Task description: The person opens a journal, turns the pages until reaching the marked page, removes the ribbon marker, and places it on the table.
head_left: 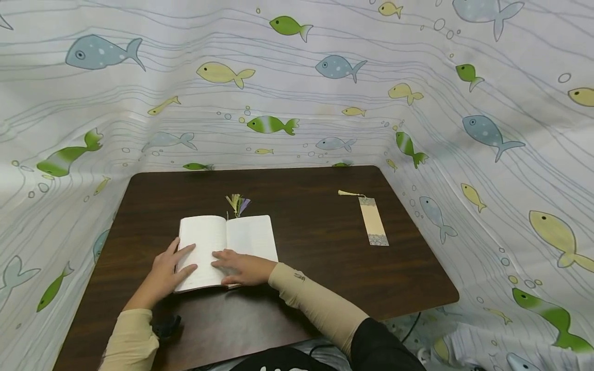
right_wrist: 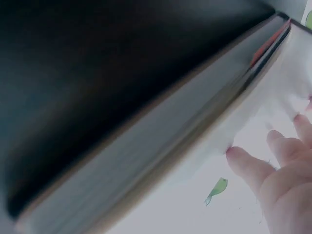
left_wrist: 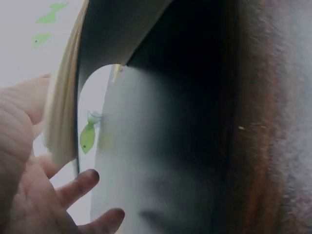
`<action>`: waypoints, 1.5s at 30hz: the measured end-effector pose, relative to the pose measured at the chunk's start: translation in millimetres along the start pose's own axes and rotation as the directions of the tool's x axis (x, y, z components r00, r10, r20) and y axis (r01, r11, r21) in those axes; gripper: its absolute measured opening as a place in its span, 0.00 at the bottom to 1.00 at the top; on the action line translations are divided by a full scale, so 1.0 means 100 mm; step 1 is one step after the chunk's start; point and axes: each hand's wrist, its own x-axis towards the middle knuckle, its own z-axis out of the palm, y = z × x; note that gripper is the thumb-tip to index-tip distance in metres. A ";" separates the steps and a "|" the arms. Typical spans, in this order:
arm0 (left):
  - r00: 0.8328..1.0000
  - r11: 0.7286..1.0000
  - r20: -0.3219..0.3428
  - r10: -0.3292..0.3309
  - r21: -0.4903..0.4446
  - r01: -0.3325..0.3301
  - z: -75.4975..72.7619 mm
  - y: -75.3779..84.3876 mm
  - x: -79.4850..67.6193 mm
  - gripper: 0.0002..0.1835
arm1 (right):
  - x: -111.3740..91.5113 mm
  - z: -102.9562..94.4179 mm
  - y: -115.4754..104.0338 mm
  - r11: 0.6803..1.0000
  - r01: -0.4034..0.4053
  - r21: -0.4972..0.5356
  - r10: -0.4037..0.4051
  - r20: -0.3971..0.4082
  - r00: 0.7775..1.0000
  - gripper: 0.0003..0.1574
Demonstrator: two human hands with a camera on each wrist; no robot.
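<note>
A notebook [head_left: 199,257] with blank white pages lies open on the dark wooden table, its dark cover showing along the left edge. My left hand [head_left: 164,270] is at that edge, fingers spread, some over the left page and others beside the cover. The left wrist view shows two fingertips [left_wrist: 87,181] by the lower end of the page stack [left_wrist: 63,107]. Across the notebook's middle, my right hand [head_left: 248,268] rests with fingers extended onto the pages. In the right wrist view, its fingertips [right_wrist: 239,155] touch the white page.
Tassels [head_left: 238,204] in yellow, green and purple stick out past the notebook's top edge. A cream bookmark [head_left: 373,221] with grey patterned ends and a yellow tassel lies at the table's right. Fish-printed white fabric [head_left: 297,82] surrounds the table [head_left: 320,221].
</note>
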 end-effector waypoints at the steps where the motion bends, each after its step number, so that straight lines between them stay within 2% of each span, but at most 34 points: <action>1: 1.000 1.000 0.004 -0.006 0.002 0.006 0.00 -0.01 -0.01 0.34 | -0.01 0.00 0.03 1.000 -0.015 -0.022 0.014 -0.011 1.000 0.39; 6: 1.000 1.000 -0.002 -0.009 -0.008 0.009 0.00 -0.02 -0.01 0.35 | -0.16 -0.02 0.26 0.979 -0.142 -0.147 0.134 -0.066 0.989 0.42; 9: 1.000 1.000 0.005 -0.006 0.000 0.006 0.01 -0.02 -0.01 0.35 | -0.29 -0.03 0.41 0.959 -0.217 -0.180 0.206 -0.074 0.976 0.47; 16: 1.000 1.000 -0.005 -0.004 0.005 0.004 0.04 -0.01 -0.02 0.35 | -0.52 -0.04 0.60 0.940 -0.317 -0.127 0.314 -0.046 0.948 0.61; 21: 1.000 1.000 -0.011 0.003 -0.004 -0.003 0.10 -0.01 -0.05 0.34 | -0.62 0.01 0.62 0.933 -0.343 -0.106 0.343 -0.025 0.939 0.67; 26: 1.000 1.000 -0.007 -0.007 -0.021 0.007 0.17 -0.01 -0.09 0.33 | -0.69 0.07 0.61 0.929 -0.352 -0.114 0.350 -0.033 0.936 0.69; 32: 1.000 1.000 -0.022 -0.010 -0.020 0.009 0.18 -0.01 -0.13 0.33 | -0.70 0.09 0.58 0.931 -0.347 -0.117 0.339 -0.082 0.937 0.62; 36: 1.000 1.000 -0.026 -0.017 -0.021 0.017 0.16 -0.02 -0.14 0.33 | -0.66 0.09 0.57 0.923 -0.340 -0.179 0.315 -0.157 0.936 0.55; 39: 0.999 1.000 -0.031 -0.015 -0.014 0.014 0.13 -0.02 -0.13 0.33 | -0.61 0.08 0.55 0.903 -0.367 -0.221 0.316 -0.234 0.919 0.60; 43: 0.999 1.000 -0.035 -0.021 -0.007 0.021 0.09 -0.01 -0.12 0.34 | -0.55 0.05 0.53 0.877 -0.439 -0.194 0.371 -0.304 0.877 0.73; 45: 0.999 1.000 -0.037 -0.022 -0.006 0.022 0.06 -0.01 -0.11 0.34 | -0.52 0.03 0.53 0.877 -0.453 -0.159 0.390 -0.314 0.866 0.77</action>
